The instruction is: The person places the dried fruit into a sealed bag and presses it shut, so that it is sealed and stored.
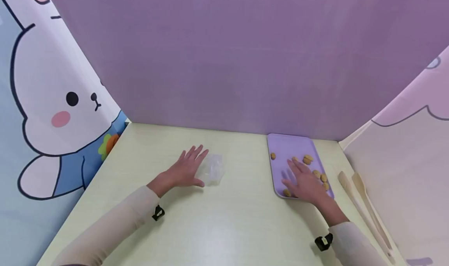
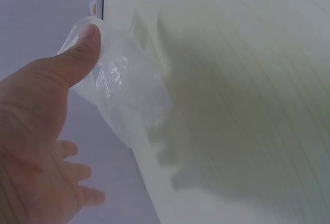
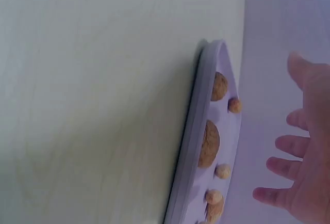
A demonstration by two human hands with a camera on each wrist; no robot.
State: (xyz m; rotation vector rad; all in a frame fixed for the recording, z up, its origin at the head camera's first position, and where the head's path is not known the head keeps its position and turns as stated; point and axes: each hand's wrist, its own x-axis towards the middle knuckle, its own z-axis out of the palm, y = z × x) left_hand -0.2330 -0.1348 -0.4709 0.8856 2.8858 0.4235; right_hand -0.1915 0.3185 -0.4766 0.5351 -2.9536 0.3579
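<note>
Several nuts (image 1: 307, 160) | on purple tray (image 1: 284, 147) | below, around right grip (image 1: 306, 183)

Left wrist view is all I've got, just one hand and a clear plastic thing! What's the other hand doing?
Observer: The right hand is spread open over a purple tray.
Operator: Ooh, what's on it? Are they all the same?
Observer: No, there are big wrinkly nuts and smaller nuts together.
Operator: Is anything past the tray, on its right?
Observer: Yes, long wooden utensils lie there.
</note>
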